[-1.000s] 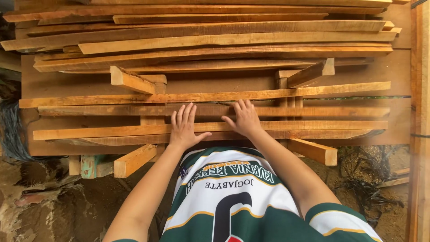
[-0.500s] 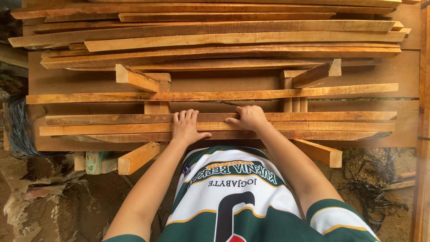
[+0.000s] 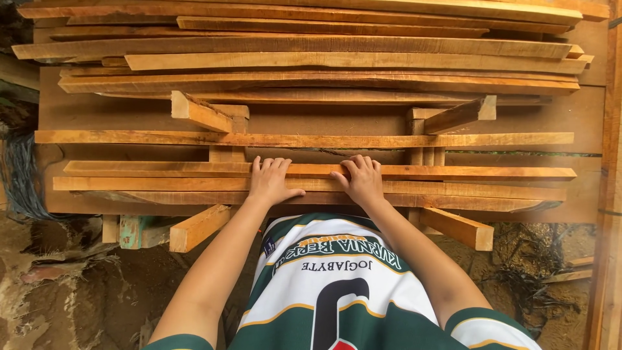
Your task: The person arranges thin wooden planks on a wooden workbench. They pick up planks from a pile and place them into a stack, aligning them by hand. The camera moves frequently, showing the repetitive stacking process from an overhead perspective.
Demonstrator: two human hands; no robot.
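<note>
Both hands flat on a long orange plank (image 3: 453, 173)
Left hand (image 3: 271, 183) and right hand (image 3: 363, 181) rest open on it, gripping nothing; thin, rough-edged, just below the crosspiece (image 3: 201, 113).

Both hands sit lower in view than a second ago. The left hand (image 3: 271, 183) and right hand (image 3: 360, 181) now rest on the nearest planks (image 3: 453, 174), fingers apparently curled over the far edge rather than flat.

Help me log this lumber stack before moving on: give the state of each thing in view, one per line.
Left hand: flat, palm down on the near planks.
Right hand: fingers curled over a plank, no closed grip.
Near planks: lying flat, side by side.
Cross supports: angled under the planks, ends sticking out.
Far stack: piled, uneven edges.
</note>
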